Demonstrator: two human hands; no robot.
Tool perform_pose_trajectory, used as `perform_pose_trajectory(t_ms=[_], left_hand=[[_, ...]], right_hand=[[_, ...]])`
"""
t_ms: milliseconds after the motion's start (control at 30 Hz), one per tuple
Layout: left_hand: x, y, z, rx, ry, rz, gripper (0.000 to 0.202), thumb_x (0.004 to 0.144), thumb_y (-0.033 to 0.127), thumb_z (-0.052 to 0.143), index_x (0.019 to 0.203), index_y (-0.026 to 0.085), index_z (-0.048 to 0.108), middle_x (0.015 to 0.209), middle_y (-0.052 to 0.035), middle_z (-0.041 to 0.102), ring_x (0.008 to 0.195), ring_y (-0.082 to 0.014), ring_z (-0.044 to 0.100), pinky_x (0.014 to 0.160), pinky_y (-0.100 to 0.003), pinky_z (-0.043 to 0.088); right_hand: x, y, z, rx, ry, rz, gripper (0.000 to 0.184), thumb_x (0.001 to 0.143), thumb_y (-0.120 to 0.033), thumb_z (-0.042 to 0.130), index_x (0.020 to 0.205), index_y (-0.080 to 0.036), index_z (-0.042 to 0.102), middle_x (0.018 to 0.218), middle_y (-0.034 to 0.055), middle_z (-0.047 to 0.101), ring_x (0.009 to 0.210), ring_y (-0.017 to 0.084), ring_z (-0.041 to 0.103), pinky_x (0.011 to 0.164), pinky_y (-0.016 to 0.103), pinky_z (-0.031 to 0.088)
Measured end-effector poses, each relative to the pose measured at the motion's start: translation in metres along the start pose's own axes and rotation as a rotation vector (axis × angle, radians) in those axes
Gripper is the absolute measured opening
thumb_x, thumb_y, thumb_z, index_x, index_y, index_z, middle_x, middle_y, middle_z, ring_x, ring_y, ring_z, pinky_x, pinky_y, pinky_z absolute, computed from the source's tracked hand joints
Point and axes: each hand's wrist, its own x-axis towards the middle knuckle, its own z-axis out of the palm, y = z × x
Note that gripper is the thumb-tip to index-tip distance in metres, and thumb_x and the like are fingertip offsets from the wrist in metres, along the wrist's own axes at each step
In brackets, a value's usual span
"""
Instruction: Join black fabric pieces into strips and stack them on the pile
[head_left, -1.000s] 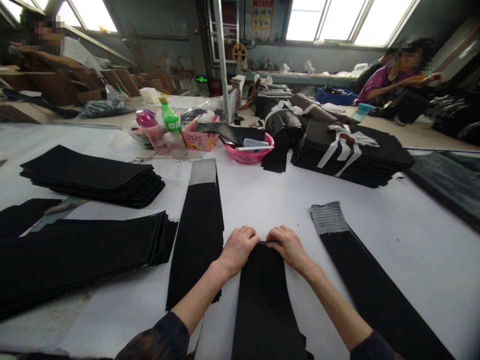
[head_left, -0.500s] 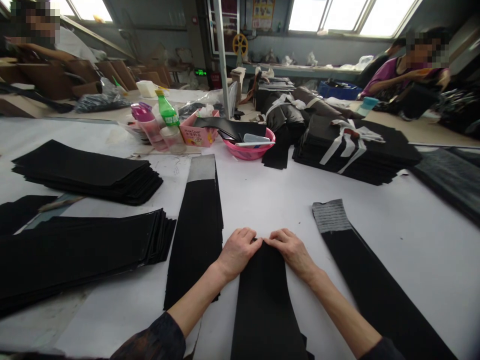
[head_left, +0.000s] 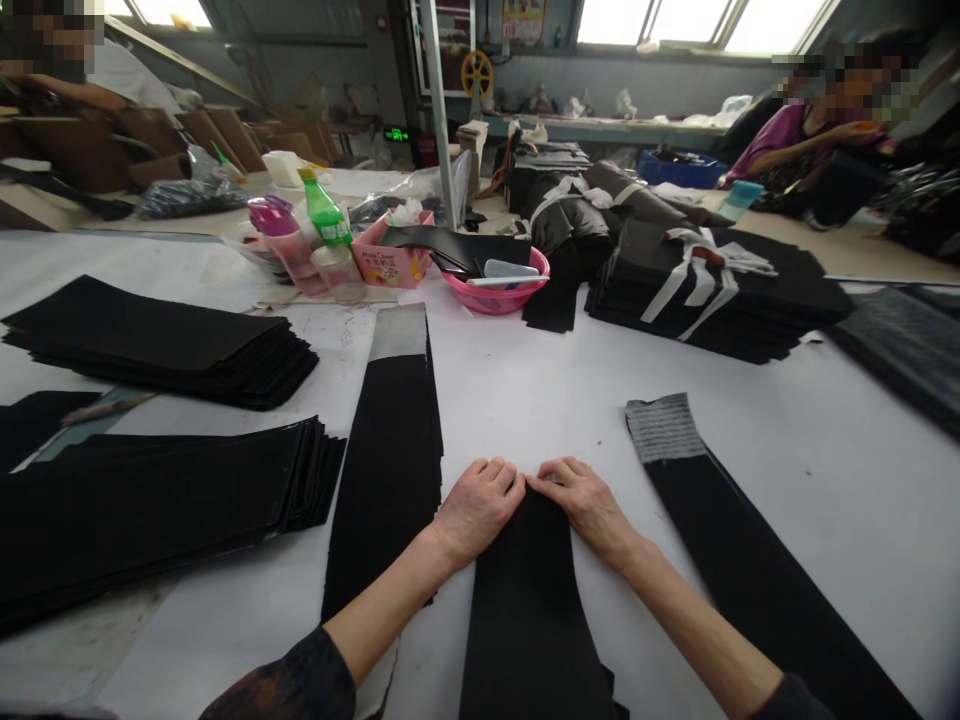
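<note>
A long black strip of sheet material [head_left: 525, 600] lies in front of me, running toward the near table edge. My left hand [head_left: 480, 508] pinches its far edge from the left, fingers curled. Close beside it, my right hand [head_left: 583, 503] pinches the same edge from the right, thumb and fingertips together. The two sets of fingertips almost meet at the strip's far end. Left of my hands lies a stack of black strips [head_left: 386, 470] with a grey end. To the right is another stack of black strips [head_left: 739, 540], its far end banded in grey.
Piles of black sheets [head_left: 157, 345] and longer black pieces [head_left: 165, 510] lie at left. Farther back stand a green bottle [head_left: 324, 210], a pink box [head_left: 390, 255], a pink basin [head_left: 499, 290] and a tied black bundle [head_left: 720, 290]. A co-worker [head_left: 810, 140] sits at back right.
The view has shifted slightly. My hands stay at the strip's far edge, with the left fingers curled a little closer together.
</note>
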Motion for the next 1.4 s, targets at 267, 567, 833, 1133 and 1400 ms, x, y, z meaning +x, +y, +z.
perform_pose_trajectory(t_ms=[267,567,833,1133,1400], left_hand=[[-0.002,0.002,0.003,0.014,-0.020,-0.004,0.030,0.091,0.010,0.048,0.121,0.012,0.053,0.103,-0.0089,0.058,0.102,-0.0255,0.054,0.086,-0.038,0.046],[0.001,0.004,0.000,0.025,-0.055,0.015,0.037,0.093,0.013,0.047,0.130,0.015,0.047,0.103,-0.0088,0.058,0.103,-0.0263,0.053,0.085,-0.039,0.046],[0.002,0.006,-0.003,0.030,-0.080,0.001,0.039,0.092,0.013,0.047,0.132,0.017,0.046,0.103,-0.0086,0.057,0.103,-0.0255,0.052,0.086,-0.040,0.045],[0.003,0.009,0.000,0.026,-0.069,0.000,0.044,0.091,0.013,0.048,0.134,0.021,0.044,0.102,-0.0087,0.056,0.102,-0.0263,0.052,0.084,-0.041,0.045],[0.002,0.006,-0.001,-0.017,-0.047,-0.015,0.040,0.093,0.012,0.045,0.132,0.023,0.046,0.101,-0.0074,0.057,0.101,-0.0249,0.054,0.087,-0.040,0.045]], right_hand=[[-0.006,0.006,-0.007,0.013,-0.031,0.013,0.033,0.094,-0.015,0.051,0.122,-0.029,0.060,0.105,0.0042,0.062,0.100,0.019,0.054,0.087,0.035,0.047],[-0.009,0.007,-0.007,0.009,-0.018,0.019,0.033,0.093,-0.017,0.053,0.123,-0.030,0.060,0.104,0.0038,0.063,0.100,0.019,0.055,0.087,0.036,0.047],[-0.017,0.015,-0.013,0.018,-0.024,0.053,0.028,0.093,-0.014,0.052,0.114,-0.027,0.064,0.105,0.0043,0.063,0.100,0.019,0.056,0.089,0.034,0.048],[-0.029,0.018,-0.019,0.054,-0.039,0.072,0.036,0.093,-0.010,0.050,0.122,-0.029,0.059,0.113,0.0045,0.058,0.108,0.018,0.054,0.096,0.034,0.048],[-0.037,0.019,-0.033,0.013,-0.034,0.095,0.038,0.092,-0.005,0.047,0.119,-0.028,0.061,0.116,0.0051,0.058,0.112,0.022,0.051,0.098,0.042,0.044]])
